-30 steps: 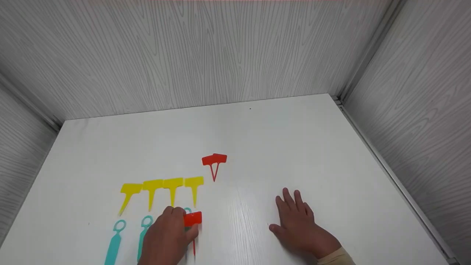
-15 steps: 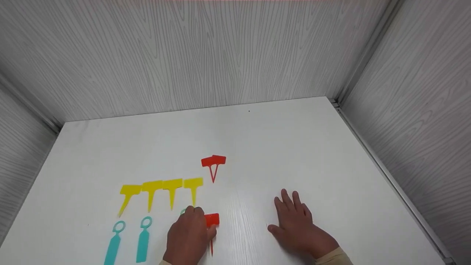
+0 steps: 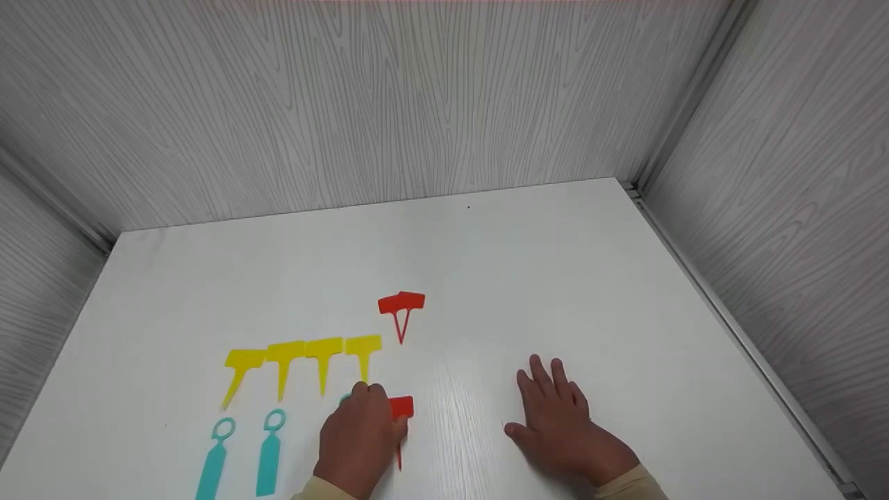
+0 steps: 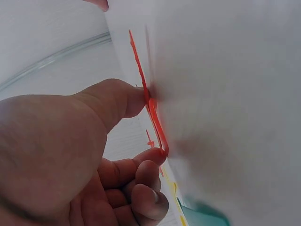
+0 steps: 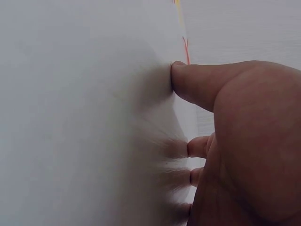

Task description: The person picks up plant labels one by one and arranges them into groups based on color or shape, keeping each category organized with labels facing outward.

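My left hand pinches a red T-shaped plant label between thumb and fingers, low over the table. In the left wrist view, this red label lies right along the white surface, its thin stem past the thumb. Two more red plant labels lie farther back, heads overlapping and stems meeting in a V. Fingers spread, my right hand rests on the table to the right, holding nothing; its thumb and fingertips touch the surface in the right wrist view.
A row of yellow T-shaped plant labels lies left of centre. Below it are teal tags with ring ends; another ring peeks out behind my left hand. Grey wood-grain panels enclose the white table.
My left hand has shifted right with the red plant label, uncovering a teal tag. It has barely moved in the last half second. The right hand has stayed in place.
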Demonstrator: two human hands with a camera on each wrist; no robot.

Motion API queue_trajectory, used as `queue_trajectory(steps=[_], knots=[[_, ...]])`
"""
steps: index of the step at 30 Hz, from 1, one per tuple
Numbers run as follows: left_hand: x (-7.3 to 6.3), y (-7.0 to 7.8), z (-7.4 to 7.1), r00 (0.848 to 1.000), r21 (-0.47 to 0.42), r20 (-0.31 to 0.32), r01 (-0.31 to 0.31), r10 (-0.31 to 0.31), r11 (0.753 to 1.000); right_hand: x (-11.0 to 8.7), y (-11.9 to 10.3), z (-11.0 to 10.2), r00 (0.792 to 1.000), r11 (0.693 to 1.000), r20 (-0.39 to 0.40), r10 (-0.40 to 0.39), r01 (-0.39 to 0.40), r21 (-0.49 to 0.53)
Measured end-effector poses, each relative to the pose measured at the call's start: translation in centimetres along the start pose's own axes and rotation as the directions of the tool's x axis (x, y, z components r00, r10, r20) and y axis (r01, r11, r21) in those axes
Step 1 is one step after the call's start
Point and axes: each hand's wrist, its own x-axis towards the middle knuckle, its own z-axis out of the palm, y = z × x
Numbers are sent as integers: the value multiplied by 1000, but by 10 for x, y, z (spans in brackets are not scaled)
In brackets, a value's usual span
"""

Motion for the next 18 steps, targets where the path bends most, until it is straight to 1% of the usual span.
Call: queue_trajectory(steps=[5, 18], knots=[[-1, 1, -1, 1000, -16, 9, 16, -16, 1000, -1, 0, -1, 1000, 1000, 16, 4, -4, 9], [-4, -3, -4, 1000, -64, 20, 3, -2, 998, -1, 0, 0, 1000, 1000, 7, 0, 0, 10]])
